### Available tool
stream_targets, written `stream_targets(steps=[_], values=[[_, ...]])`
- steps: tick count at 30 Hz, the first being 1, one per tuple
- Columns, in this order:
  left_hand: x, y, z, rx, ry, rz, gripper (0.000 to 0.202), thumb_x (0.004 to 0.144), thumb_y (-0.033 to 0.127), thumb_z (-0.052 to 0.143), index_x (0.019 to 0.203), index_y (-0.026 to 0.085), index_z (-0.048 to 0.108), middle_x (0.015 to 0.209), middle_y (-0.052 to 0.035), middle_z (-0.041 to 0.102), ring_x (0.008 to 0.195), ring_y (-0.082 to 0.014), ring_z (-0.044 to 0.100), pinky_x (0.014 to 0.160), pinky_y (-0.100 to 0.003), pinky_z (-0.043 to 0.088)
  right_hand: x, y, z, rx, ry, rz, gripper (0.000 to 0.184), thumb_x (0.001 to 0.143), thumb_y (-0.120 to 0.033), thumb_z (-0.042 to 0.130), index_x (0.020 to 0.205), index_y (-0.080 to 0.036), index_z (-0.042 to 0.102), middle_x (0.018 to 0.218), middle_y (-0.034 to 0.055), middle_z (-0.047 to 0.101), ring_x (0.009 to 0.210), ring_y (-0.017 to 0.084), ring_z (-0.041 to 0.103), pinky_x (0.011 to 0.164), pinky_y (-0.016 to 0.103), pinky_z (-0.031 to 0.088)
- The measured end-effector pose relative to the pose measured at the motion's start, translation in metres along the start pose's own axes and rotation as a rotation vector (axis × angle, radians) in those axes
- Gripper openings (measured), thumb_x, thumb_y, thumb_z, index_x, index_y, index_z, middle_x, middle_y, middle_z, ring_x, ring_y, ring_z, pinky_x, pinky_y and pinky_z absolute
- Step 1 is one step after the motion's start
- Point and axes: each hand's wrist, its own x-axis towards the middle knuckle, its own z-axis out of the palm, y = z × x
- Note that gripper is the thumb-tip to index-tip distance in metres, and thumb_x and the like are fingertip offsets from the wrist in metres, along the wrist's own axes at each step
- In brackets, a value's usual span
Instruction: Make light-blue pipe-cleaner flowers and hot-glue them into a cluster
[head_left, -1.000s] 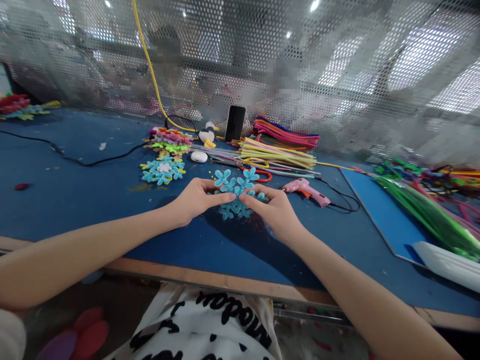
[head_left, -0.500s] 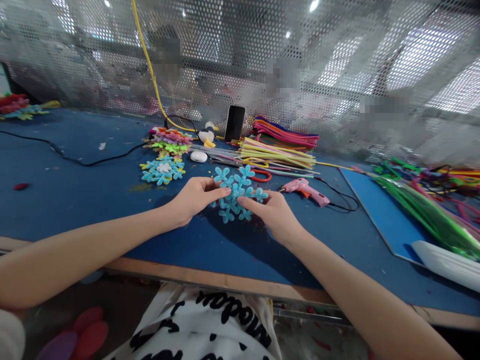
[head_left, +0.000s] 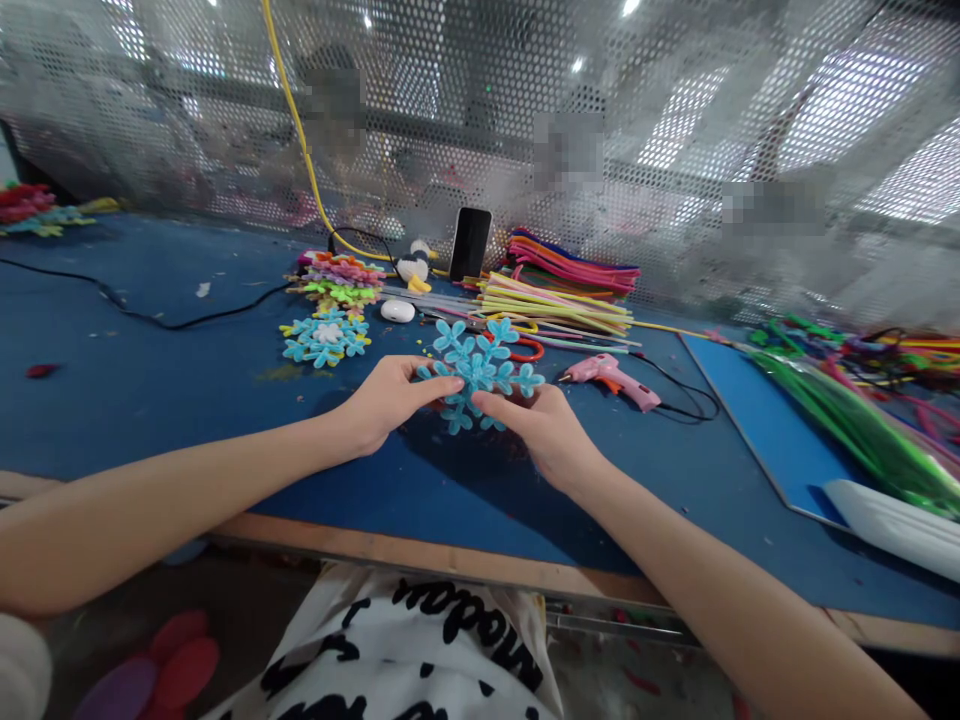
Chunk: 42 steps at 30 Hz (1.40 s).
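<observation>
Pinched between both hands, just above the blue tabletop [head_left: 150,400] near its front middle: a light-blue pipe-cleaner snowflake [head_left: 480,372]. Tipped up off the surface, flat face turned toward the camera, top arms leaning away toward the mesh wall [head_left: 675,120], lower arms pointing down at the tabletop. No real long axis (looped arms radiating about evenly from the centre, hence roughly round). Left hand [head_left: 379,400] closed on the snowflake's left side, thumb and forefinger meeting near the centre. Likewise closed on the lower right, the right hand [head_left: 540,430], fingers [head_left: 495,403] pressed against the middle, the rest curled under.

Just beyond the snowflake, red-handled scissors [head_left: 526,349]. To their right, lying on its side, a pink glue gun [head_left: 609,377], nozzle toward the hands. Further left, flat on the tabletop, a second blue snowflake with a white centre [head_left: 326,340], and behind it a stack of multicoloured ones [head_left: 341,280]. Against the wall, a dark phone [head_left: 470,243] standing upright beside bundles of pipe cleaners [head_left: 559,300].
</observation>
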Motion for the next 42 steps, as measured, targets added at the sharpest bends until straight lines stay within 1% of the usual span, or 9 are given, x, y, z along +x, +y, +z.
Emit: stream_targets(steps=[10,15,18,20,23,26,30,34,42], values=[[-0.002,0.002,0.002,-0.016,-0.072,-0.005,0.029,0.062,0.034,0.09,0.077,0.015,0.074,0.074,0.0005,0.068,0.069,-0.0127,0.059,0.07,-0.027,0.05,0.0,0.002,0.001,-0.129,0.108,-0.076,0.023,0.072,-0.037,0.081,0.079,-0.016,0.074,0.08,0.0038,0.074,0.077,0.021,0.064,0.076,0.035,0.049],[-0.002,0.001,0.002,0.002,-0.07,0.006,0.029,0.062,0.035,0.09,0.075,0.016,0.073,0.073,0.001,0.068,0.069,-0.0128,0.058,0.069,-0.026,0.048,0.0,-0.001,0.001,-0.151,0.063,-0.075,0.025,0.071,-0.038,0.08,0.084,-0.017,0.076,0.088,0.0053,0.076,0.082,0.023,0.067,0.079,0.036,0.05],[-0.001,-0.001,-0.001,0.004,-0.024,0.017,0.03,0.062,0.036,0.09,0.074,0.016,0.072,0.071,0.0017,0.066,0.067,-0.0124,0.056,0.067,-0.026,0.046,-0.001,-0.005,-0.001,-0.148,0.002,-0.044,0.03,0.071,-0.041,0.083,0.09,-0.018,0.078,0.092,0.0048,0.077,0.082,0.021,0.066,0.08,0.034,0.05],[0.0,-0.002,-0.003,0.027,0.013,0.019,0.031,0.062,0.038,0.089,0.074,0.016,0.072,0.069,0.0017,0.065,0.066,-0.0127,0.056,0.067,-0.026,0.045,-0.002,-0.008,-0.003,-0.148,0.001,-0.02,0.033,0.073,-0.047,0.083,0.089,-0.018,0.077,0.084,0.0027,0.074,0.074,0.017,0.061,0.072,0.031,0.048],[0.001,-0.002,-0.004,0.064,-0.018,0.026,0.03,0.065,0.039,0.088,0.077,0.016,0.074,0.072,0.0002,0.068,0.068,-0.014,0.058,0.068,-0.027,0.045,-0.002,-0.009,-0.007,-0.182,0.047,-0.055,0.035,0.075,-0.051,0.081,0.081,-0.017,0.074,0.068,-0.0011,0.062,0.061,0.012,0.048,0.058,0.027,0.037],[-0.001,0.001,-0.002,0.085,-0.063,0.026,0.029,0.063,0.038,0.089,0.08,0.017,0.077,0.076,-0.0006,0.072,0.071,-0.0147,0.06,0.07,-0.027,0.046,-0.001,-0.007,-0.009,-0.248,0.063,-0.101,0.033,0.076,-0.048,0.08,0.079,-0.016,0.072,0.065,-0.002,0.057,0.06,0.011,0.043,0.056,0.027,0.033],[-0.003,0.003,-0.001,0.129,-0.066,0.037,0.031,0.064,0.042,0.088,0.079,0.017,0.078,0.08,-0.0012,0.075,0.074,-0.0157,0.062,0.072,-0.027,0.047,0.0,-0.002,-0.011,-0.241,0.046,-0.093,0.032,0.077,-0.047,0.079,0.08,-0.016,0.072,0.07,-0.0009,0.06,0.063,0.012,0.046,0.061,0.028,0.035],[-0.004,0.001,-0.003,0.179,-0.052,0.043,0.033,0.067,0.045,0.085,0.081,0.016,0.077,0.081,-0.0024,0.075,0.073,-0.0173,0.063,0.071,-0.028,0.046,0.001,-0.003,-0.011,-0.17,0.038,-0.006,0.035,0.073,-0.05,0.082,0.081,-0.017,0.073,0.071,-0.0009,0.061,0.064,0.012,0.047,0.061,0.028,0.035],[-0.006,0.007,-0.004,0.419,-0.029,0.089,0.031,0.069,0.045,0.082,0.079,0.017,0.073,0.07,0.0016,0.064,0.067,-0.0152,0.052,0.062,-0.026,0.036,-0.001,-0.004,-0.004,-0.044,0.03,0.05,0.037,0.067,-0.048,0.087,0.085,-0.017,0.075,0.079,0.0026,0.07,0.073,0.017,0.058,0.067,0.03,0.044]])
